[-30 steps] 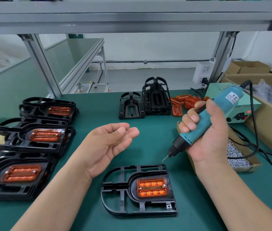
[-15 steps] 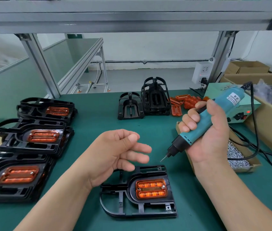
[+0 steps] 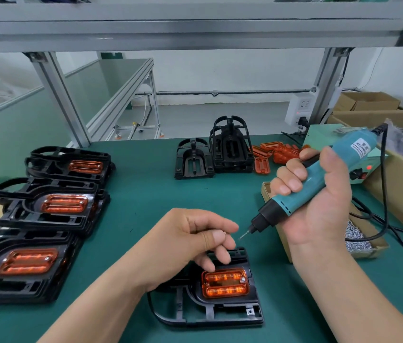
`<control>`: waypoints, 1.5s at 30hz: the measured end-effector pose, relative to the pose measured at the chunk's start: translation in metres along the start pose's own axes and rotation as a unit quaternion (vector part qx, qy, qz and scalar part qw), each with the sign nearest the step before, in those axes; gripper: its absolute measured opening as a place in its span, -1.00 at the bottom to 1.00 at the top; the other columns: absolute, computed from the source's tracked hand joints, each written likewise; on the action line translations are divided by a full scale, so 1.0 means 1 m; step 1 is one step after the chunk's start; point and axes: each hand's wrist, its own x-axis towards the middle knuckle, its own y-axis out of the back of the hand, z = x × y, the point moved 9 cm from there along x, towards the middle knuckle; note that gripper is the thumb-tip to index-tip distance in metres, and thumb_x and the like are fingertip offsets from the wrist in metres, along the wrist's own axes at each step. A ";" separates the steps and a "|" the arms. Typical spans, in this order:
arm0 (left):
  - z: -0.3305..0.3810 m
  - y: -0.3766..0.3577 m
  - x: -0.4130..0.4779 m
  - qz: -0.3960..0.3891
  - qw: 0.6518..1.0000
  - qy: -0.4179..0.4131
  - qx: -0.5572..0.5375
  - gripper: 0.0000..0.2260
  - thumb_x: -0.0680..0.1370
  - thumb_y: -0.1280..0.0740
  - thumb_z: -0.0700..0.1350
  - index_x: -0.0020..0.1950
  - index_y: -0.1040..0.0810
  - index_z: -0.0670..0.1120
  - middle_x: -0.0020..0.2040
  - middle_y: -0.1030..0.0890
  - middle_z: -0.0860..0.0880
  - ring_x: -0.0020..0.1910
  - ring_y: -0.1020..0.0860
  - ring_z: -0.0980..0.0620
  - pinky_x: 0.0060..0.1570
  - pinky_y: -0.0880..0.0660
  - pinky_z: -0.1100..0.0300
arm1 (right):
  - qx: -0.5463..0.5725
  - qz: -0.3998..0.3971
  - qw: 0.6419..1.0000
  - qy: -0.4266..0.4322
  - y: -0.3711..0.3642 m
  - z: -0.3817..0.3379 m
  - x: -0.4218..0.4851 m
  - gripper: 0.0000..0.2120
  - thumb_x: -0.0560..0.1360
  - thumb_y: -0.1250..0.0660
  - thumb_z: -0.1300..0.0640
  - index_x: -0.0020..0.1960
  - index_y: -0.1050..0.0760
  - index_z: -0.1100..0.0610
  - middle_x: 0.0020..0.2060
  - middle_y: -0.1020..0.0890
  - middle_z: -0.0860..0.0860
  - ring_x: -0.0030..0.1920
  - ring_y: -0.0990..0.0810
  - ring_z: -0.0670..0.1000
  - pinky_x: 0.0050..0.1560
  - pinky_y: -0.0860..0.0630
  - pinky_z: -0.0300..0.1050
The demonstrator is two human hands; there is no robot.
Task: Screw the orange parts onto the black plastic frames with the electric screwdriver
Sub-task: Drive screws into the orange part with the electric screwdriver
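Observation:
A black plastic frame (image 3: 207,315) lies on the green mat near the front, with an orange part (image 3: 225,283) seated in it. My left hand (image 3: 190,241) hovers just above the frame's far edge and pinches a small screw (image 3: 224,232) between thumb and forefinger. My right hand (image 3: 324,209) grips the teal electric screwdriver (image 3: 292,201), tilted down to the left. Its bit tip (image 3: 242,236) is in the air, a little right of the screw.
Three stacks of frames with orange parts (image 3: 47,201) fill the left. Empty black frames (image 3: 230,147) and loose orange parts (image 3: 279,152) sit at the back. A cardboard screw box (image 3: 358,236), the power unit (image 3: 368,167) and cables are on the right.
My left hand has turned palm down, moved right and nearer to the frame, and closed thumb and forefinger on a screw. The screwdriver has hardly moved.

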 end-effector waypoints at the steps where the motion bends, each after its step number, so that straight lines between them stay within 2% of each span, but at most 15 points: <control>1: 0.000 -0.003 0.000 -0.009 1.000 0.001 0.004 -0.79 0.68 -0.34 -0.28 0.16 -0.72 -0.05 0.00 -0.74 -0.14 -0.07 -0.72 -0.05 -0.22 -0.60 0.21 | 0.005 -0.003 1.000 0.003 -0.002 -0.001 -0.001 -0.79 0.65 -0.25 -0.03 -0.07 -0.45 0.09 -0.34 -0.38 -0.05 -0.42 -0.36 -0.10 -0.37 -0.40 -0.22; 9: -0.003 -0.019 -0.002 -0.044 0.999 0.005 -0.007 -0.84 0.71 -0.29 -0.26 0.25 -0.61 -0.15 0.05 -0.75 -0.15 0.05 -0.75 -0.12 -0.15 -0.65 0.21 | 0.019 -0.001 1.000 0.013 -0.008 -0.005 -0.006 -0.75 0.67 -0.24 -0.07 -0.05 -0.45 0.09 -0.33 -0.39 -0.05 -0.41 -0.37 -0.11 -0.36 -0.41 -0.24; 21: -0.004 -0.018 0.000 -0.026 0.998 -0.003 -0.055 -0.86 0.66 -0.35 -0.24 0.18 -0.65 -0.11 0.04 -0.75 -0.18 0.03 -0.75 -0.15 -0.12 -0.66 0.20 | 0.000 -0.023 1.000 0.019 -0.013 -0.006 -0.007 -0.74 0.70 -0.21 -0.07 -0.04 -0.46 0.08 -0.32 -0.41 -0.05 -0.39 -0.39 -0.11 -0.33 -0.43 -0.23; 28: -0.003 -0.007 0.004 0.026 0.999 -0.039 0.021 -0.76 0.65 -0.37 -0.24 0.07 -0.70 0.11 0.02 -0.77 -0.08 0.02 -0.75 -0.06 -0.08 -0.65 0.22 | 0.009 -0.004 1.000 -0.007 -0.007 0.005 -0.004 -0.71 0.61 -0.40 -0.17 -0.03 -0.51 0.06 -0.27 -0.42 -0.05 -0.33 -0.42 -0.10 -0.26 -0.48 -0.21; 33: -0.001 -0.006 0.003 0.050 0.989 -0.078 0.116 -0.73 0.66 -0.33 -0.17 0.15 -0.66 0.21 0.03 -0.76 0.06 0.03 -0.74 0.05 -0.01 -0.63 0.26 | 0.008 0.000 1.000 -0.002 -0.004 0.006 -0.002 -0.67 0.56 -0.44 -0.20 -0.02 -0.52 0.06 -0.26 -0.44 -0.04 -0.32 -0.45 -0.08 -0.24 -0.50 -0.19; 37: 0.003 -0.010 0.002 0.039 0.987 -0.087 0.126 -0.69 0.67 -0.28 -0.18 0.17 -0.61 0.24 0.04 -0.76 0.05 0.03 -0.74 0.03 -0.02 -0.63 0.24 | 0.013 0.009 1.000 -0.008 -0.002 0.007 -0.002 -0.67 0.55 -0.45 -0.19 -0.02 -0.51 0.06 -0.26 -0.43 -0.05 -0.32 -0.43 -0.09 -0.24 -0.49 -0.20; 39: 0.004 -0.010 0.002 0.036 0.989 -0.089 0.115 -0.71 0.67 -0.26 -0.20 0.21 -0.57 0.20 0.03 -0.76 0.02 0.02 -0.75 0.01 -0.04 -0.63 0.23 | 0.015 0.006 1.000 -0.008 -0.003 0.007 -0.003 -0.69 0.59 -0.41 -0.18 -0.02 -0.51 0.06 -0.27 -0.43 -0.05 -0.32 -0.42 -0.09 -0.24 -0.48 -0.20; 42: 0.004 -0.010 0.001 0.016 0.994 -0.081 0.075 -0.79 0.68 -0.26 -0.23 0.25 -0.53 0.02 0.03 -0.76 -0.06 0.01 -0.75 -0.06 -0.05 -0.65 0.18 | 0.015 -0.024 1.000 -0.001 -0.010 0.004 -0.005 -0.70 0.67 -0.30 -0.19 -0.01 -0.51 0.05 -0.27 -0.43 -0.06 -0.33 -0.41 -0.10 -0.24 -0.47 -0.21; 45: 0.004 -0.012 0.001 0.002 0.995 -0.074 0.070 -0.82 0.69 -0.26 -0.24 0.25 -0.52 -0.03 0.03 -0.76 -0.08 0.02 -0.75 -0.09 -0.05 -0.65 0.17 | 0.006 -0.055 0.998 0.004 -0.018 0.001 -0.007 -0.71 0.65 -0.28 -0.20 0.01 -0.49 0.04 -0.28 -0.44 -0.06 -0.33 -0.43 -0.10 -0.24 -0.47 -0.21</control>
